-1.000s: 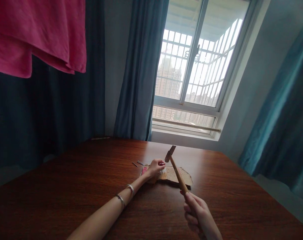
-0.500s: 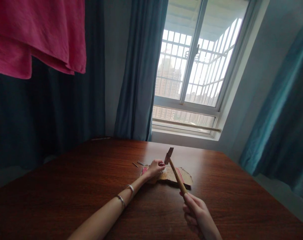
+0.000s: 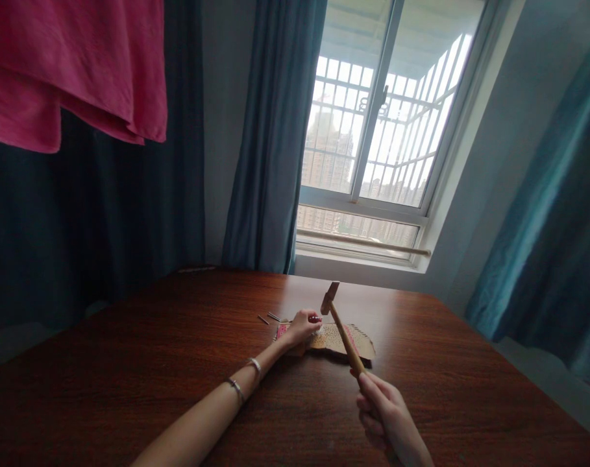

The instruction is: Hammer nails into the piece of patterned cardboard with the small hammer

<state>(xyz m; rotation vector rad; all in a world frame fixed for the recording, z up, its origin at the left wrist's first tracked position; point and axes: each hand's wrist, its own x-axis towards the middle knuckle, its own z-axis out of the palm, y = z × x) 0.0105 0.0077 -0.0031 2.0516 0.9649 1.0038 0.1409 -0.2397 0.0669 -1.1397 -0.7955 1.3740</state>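
My right hand (image 3: 385, 408) is closed around the wooden handle of a small hammer (image 3: 341, 327), whose metal head is raised just above and to the right of my left fingertips. My left hand (image 3: 302, 325) rests on a torn piece of cardboard (image 3: 346, 340) dotted with small holes, its fingers pinched together on something too small to make out. Two bracelets circle my left wrist. A couple of thin nails (image 3: 269, 317) lie on the table just left of the cardboard.
A dark wooden table (image 3: 129, 363) spreads out in front of me. Behind it are a barred window (image 3: 372, 136), blue curtains (image 3: 270, 143) on both sides, and a pink cloth (image 3: 71, 71) hanging at upper left.
The hammer head dipped toward my left fingers half a second ago and has come back up. My left hand stayed in place on the cardboard.
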